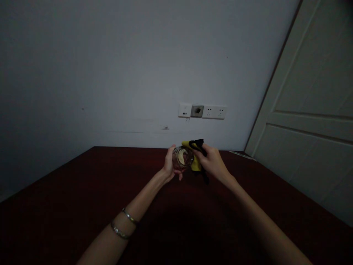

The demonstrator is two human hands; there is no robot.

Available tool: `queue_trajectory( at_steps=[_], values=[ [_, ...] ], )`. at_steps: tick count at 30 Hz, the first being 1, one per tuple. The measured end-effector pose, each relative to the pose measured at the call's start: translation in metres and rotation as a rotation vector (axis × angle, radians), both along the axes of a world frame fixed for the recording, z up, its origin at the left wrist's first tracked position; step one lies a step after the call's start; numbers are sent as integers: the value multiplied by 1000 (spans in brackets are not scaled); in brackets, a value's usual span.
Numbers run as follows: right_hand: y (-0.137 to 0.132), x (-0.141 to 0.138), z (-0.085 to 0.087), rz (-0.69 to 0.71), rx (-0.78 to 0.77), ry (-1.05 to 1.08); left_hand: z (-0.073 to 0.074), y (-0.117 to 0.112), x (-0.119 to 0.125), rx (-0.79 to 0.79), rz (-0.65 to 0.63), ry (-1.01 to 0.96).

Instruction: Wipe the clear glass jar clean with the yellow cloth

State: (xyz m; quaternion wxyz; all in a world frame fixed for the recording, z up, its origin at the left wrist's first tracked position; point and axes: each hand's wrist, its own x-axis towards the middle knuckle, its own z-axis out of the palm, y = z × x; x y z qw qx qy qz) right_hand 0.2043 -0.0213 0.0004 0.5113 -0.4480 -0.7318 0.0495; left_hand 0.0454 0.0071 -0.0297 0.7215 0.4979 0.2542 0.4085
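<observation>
My left hand [169,164] is wrapped round the side of a clear round glass [178,162], whose circular end faces me. The glass is held above the dark red table. In my right hand [211,158] is a yellow and black cloth [196,164], bunched between thumb and fingers. The cloth touches the right side of the glass near its rim, and part of it hangs down below my hand. Through the glass a pale patch shows; I cannot tell whether it is cloth or something else.
The dark red tabletop [116,176] reaches back to a pale wall [132,73]. Low on the wall sit white power sockets [214,112] and a grey outlet [197,110]. A panelled door [311,110] stands at the right. Two bracelets [120,232] circle my left forearm.
</observation>
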Motion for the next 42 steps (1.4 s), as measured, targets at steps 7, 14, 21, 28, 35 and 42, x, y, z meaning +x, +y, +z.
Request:
queue_trajectory(
  at_steps=[7, 14, 21, 28, 35, 42],
  values=[
    [2, 2, 2, 105, 237, -229, 10, 3, -1, 8, 6, 81],
    [-2, 7, 5, 179, 423, -496, 8, 4, 1, -64, -4, 144],
    [-26, 4, 12, 378, 514, -723, 4, 9, 8, -128, 87, -63],
    [-38, 11, 3, 375, 662, -856, 13, -2, 3, -194, 67, 18],
    [-39, 29, 4, 367, 706, -880, 11, -3, -2, -179, -40, -22],
    [-34, 53, -5, 320, 671, -891, -2, 8, -13, -116, -183, 4]
  ],
)
